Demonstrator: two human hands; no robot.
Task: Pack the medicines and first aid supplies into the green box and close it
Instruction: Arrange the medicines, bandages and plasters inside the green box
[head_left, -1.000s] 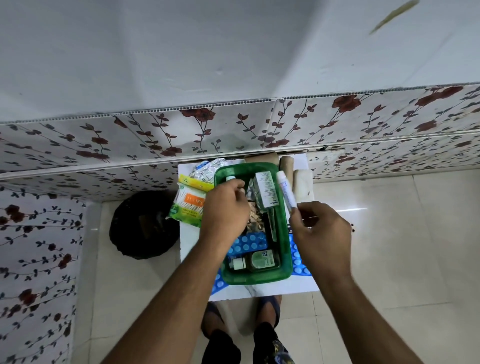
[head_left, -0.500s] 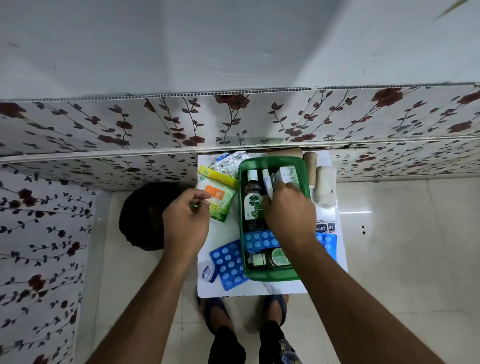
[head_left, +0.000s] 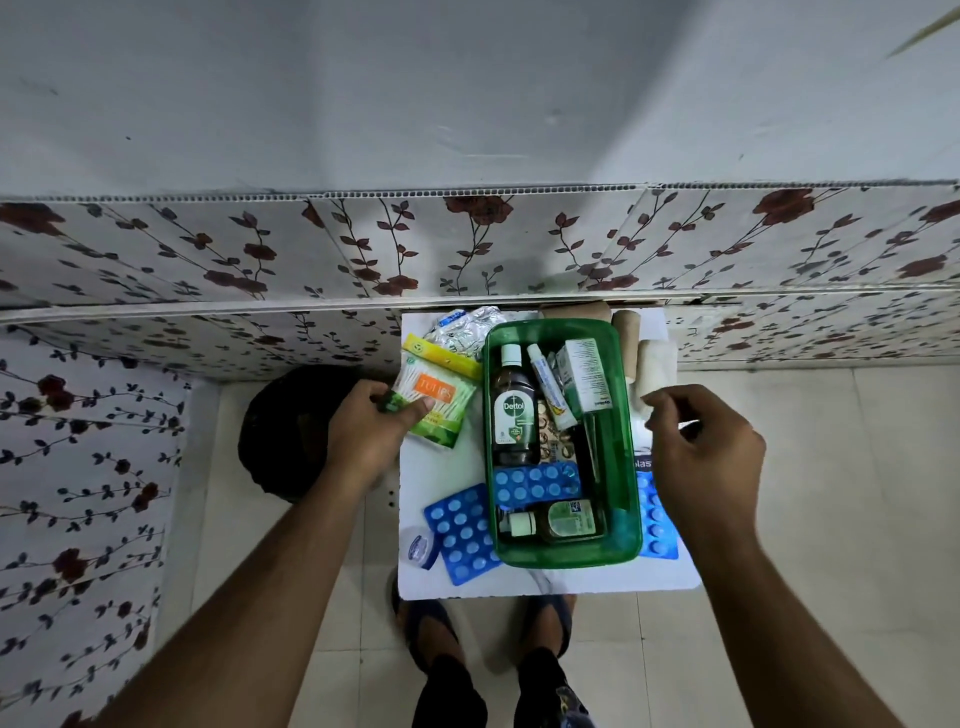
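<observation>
Green box (head_left: 621, 540) sits centre frame, crowded already. Left hand (head_left: 363, 436) pinches the cotton-bud packet (head_left: 436, 402) by one corner; it may slip. Right hand (head_left: 701, 447) hovers loosely curled, empty.

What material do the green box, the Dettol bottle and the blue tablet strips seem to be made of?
Green box: likely translucent glossy plastic, since the things behind its wall show through.
Dettol bottle: dark see-through plastic or glass, I cannot tell which, with a white cap and paper-like label.
Blue tablet strips: probably plastic or foil blister sheets with raised round pockets.
</observation>
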